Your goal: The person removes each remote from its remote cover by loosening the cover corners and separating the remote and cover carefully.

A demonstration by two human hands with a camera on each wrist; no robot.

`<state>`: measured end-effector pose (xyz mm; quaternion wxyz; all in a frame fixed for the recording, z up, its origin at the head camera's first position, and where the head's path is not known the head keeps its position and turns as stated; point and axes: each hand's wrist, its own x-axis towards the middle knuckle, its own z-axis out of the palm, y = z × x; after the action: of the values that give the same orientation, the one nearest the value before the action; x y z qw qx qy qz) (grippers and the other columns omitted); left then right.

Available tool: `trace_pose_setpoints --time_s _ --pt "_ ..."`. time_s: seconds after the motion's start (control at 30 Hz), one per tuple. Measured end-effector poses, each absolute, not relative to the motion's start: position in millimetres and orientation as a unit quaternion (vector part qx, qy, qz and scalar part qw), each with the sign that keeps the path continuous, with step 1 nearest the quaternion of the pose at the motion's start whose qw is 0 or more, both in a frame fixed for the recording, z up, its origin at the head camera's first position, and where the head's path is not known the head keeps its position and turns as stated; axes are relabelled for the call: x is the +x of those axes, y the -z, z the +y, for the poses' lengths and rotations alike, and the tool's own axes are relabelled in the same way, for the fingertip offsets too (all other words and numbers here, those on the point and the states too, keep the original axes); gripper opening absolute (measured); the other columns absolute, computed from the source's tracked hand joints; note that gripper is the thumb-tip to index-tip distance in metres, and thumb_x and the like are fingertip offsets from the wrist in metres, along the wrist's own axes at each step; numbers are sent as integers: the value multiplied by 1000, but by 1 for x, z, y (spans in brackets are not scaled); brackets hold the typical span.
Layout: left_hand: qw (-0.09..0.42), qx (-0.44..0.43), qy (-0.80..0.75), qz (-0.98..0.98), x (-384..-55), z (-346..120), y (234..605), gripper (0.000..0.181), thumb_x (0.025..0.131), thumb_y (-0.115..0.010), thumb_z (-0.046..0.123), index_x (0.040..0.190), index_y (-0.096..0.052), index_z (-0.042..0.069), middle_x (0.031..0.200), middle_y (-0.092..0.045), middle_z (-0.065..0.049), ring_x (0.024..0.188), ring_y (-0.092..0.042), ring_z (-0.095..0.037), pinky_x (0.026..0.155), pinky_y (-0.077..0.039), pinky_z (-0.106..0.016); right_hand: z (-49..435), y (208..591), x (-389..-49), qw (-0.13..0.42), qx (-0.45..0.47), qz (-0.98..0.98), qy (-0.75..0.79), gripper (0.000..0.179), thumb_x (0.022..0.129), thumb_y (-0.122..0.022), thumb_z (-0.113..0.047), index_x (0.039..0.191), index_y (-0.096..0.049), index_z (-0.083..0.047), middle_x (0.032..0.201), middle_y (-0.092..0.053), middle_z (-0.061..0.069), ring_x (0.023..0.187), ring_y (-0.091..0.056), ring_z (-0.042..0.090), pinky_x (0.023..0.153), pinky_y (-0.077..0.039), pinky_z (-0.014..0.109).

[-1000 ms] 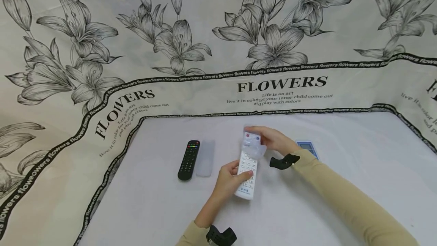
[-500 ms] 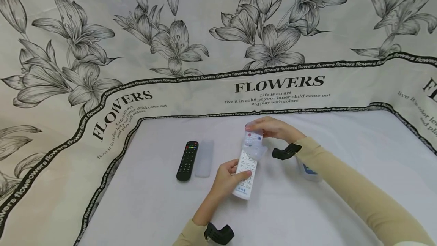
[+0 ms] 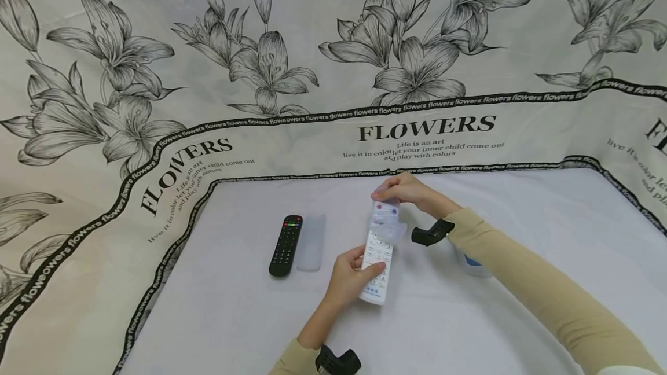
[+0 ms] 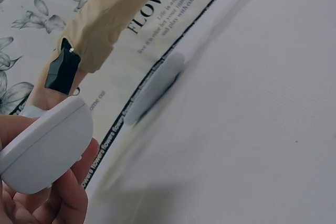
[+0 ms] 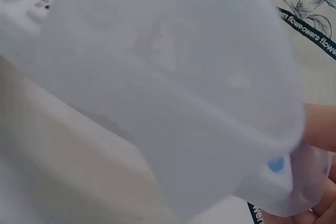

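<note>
A white remote control [image 3: 377, 252] with several buttons is tilted up over the table in the head view. My left hand [image 3: 346, 275] grips its lower half, thumb across the buttons. A translucent plastic sleeve [image 3: 385, 230] covers the remote's far end, its loose edge folded back and flaring to the right. At that far end, my right hand [image 3: 409, 191] pinches the sleeve's top. The right wrist view shows the milky sleeve [image 5: 173, 87] close up, with fingers [image 5: 320, 124] at its edge. In the left wrist view the remote's rounded end [image 4: 52, 145] sticks out of my left hand.
Left of my hands lie a black remote control [image 3: 286, 246] and, beside it, another translucent sleeve [image 3: 311, 243]. A white item with a blue part [image 3: 473, 264] is mostly hidden behind my right sleeve. A flower-printed cloth [image 3: 292, 74] hangs at the back of the white table.
My right hand has risen slightly at the remote's far end, still pinching the plastic sleeve. My right forearm now covers more of the item with the blue part. My left hand keeps its grip.
</note>
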<state>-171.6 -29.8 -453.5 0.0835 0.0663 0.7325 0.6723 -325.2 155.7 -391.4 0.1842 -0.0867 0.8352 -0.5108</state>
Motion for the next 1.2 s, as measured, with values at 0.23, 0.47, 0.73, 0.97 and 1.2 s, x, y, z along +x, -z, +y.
trace_pose_setpoints --time_s 0.23,0.47,0.73,0.97,1.2 --pt "68 55 -680 728 -167 -25 454 51 85 -70 13 129 -53 -7 105 -71 -20 85 -73 -23 67 -59 -27 151 392 -324 154 -42 837 523 32 82 -75 -29 103 -71 -5 80 -68 -13 80 -58 8 71 -48 23" --pt "55 49 -687 722 -169 -20 454 50 85 -71 16 127 -55 -7 104 -72 -18 85 -72 -19 67 -59 -27 146 394 -324 123 -3 820 560 35 80 -77 -29 105 -70 -5 79 -65 -14 79 -58 8 70 -47 22" --pt "47 35 -685 726 -167 -17 453 49 85 -71 15 126 -56 -7 102 -72 -18 81 -73 -19 64 -59 -27 143 396 -323 89 32 808 581 12 79 -79 -28 84 -72 -19 76 -66 -18 79 -58 7 69 -47 20" --pt "41 50 -681 729 -165 -20 450 47 86 -70 17 125 -57 -5 102 -73 -17 82 -73 -19 65 -59 -26 141 395 -322 88 42 801 591 15 79 -77 -30 89 -72 -19 85 -64 -16 89 -53 10 79 -41 25" --pt "46 49 -687 723 -164 -24 449 46 85 -71 13 124 -57 -6 103 -72 -19 84 -73 -22 66 -59 -27 143 401 -314 139 23 776 614 45 84 -73 -31 123 -63 -11 94 -62 -18 92 -54 6 77 -44 21"
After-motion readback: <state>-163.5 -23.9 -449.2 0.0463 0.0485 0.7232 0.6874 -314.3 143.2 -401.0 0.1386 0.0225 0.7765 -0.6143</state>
